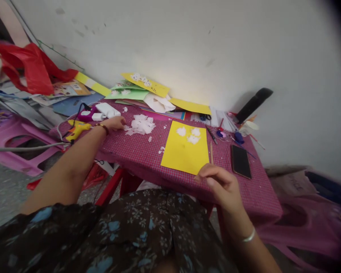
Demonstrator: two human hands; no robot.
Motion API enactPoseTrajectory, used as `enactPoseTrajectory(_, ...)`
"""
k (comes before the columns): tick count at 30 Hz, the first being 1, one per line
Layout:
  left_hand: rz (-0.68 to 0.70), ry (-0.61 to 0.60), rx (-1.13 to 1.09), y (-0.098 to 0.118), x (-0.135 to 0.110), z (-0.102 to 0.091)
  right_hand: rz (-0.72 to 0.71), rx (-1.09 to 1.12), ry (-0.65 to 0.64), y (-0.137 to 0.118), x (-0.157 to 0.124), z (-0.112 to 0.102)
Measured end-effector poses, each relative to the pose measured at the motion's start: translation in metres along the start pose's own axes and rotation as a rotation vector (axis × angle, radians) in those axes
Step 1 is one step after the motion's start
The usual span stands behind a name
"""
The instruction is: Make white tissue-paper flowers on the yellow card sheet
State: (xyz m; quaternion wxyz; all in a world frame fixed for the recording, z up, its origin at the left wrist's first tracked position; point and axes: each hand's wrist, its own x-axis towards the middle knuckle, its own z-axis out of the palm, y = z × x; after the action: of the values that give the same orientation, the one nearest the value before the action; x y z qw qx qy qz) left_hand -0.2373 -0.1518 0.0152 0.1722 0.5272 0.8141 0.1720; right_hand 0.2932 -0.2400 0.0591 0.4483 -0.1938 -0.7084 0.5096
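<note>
My left hand (115, 123) is at the left edge of a pile of torn white paper pieces (143, 124), its fingers curled. What they hold, if anything, is too small to make out. My right hand (220, 184) hovers by the near right corner of a yellow sheet (184, 153), fingers bent inward and close together, with nothing visible in them. Three small clumps of white pieces lie on the sheet's upper part, one of them a white clump (193, 139). A wooden stick (211, 152) and a dark pen (211, 135) lie along its right side.
A yellow glue gun (78, 130) and a purple power strip (88, 113) with a white plug and cables lie left. Decorated cards (146, 84) lean against the wall (187, 45). A phone (241, 161) is at right. Pink plastic chairs (17, 140) flank the checked-cloth table (130, 151).
</note>
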Motion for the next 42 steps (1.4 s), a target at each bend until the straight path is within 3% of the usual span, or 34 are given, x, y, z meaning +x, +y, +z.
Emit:
enactPoseTrajectory(6, -0.072, -0.095, 0.044, 0.009, 0.002, -0.004, 0.059, -0.012, 0.011, 0.021, 0.003, 0.0)
enactPoseTrajectory(15, -0.005, -0.227, 0.051, 0.029, 0.003, -0.011, 0.169, -0.08, 0.004, 0.033, 0.003, 0.004)
enactPoseTrajectory(21, 0.114, -0.099, -0.102, 0.028, -0.015, -0.034, 0.251, -0.056, 0.02, 0.037, 0.006, 0.006)
enactPoseTrajectory(24, 0.231, -0.06, -0.26, 0.047, -0.039, -0.038, 0.277, 0.008, 0.073, 0.044, 0.014, 0.015)
enactPoseTrajectory(27, 0.33, -0.099, -0.413, 0.086, -0.071, -0.023, 0.294, 0.11, 0.129, 0.049, 0.03, 0.03)
enactPoseTrajectory(30, 0.41, -0.224, -0.656, 0.138, -0.103, 0.005, 0.331, 0.185, 0.175, 0.053, 0.051, 0.045)
enactPoseTrajectory(34, 0.482, -0.383, -0.666, 0.192, -0.129, 0.042, 0.388, 0.18, 0.216, 0.061, 0.073, 0.057)
enactPoseTrajectory(38, 0.495, -0.467, -0.679, 0.212, -0.127, 0.068, 0.357, 0.085, 0.226, 0.073, 0.076, 0.052)
enactPoseTrajectory(42, 0.489, -0.486, -0.611, 0.208, -0.105, 0.076, 0.375, -0.13, 0.163, 0.076, 0.067, 0.019)
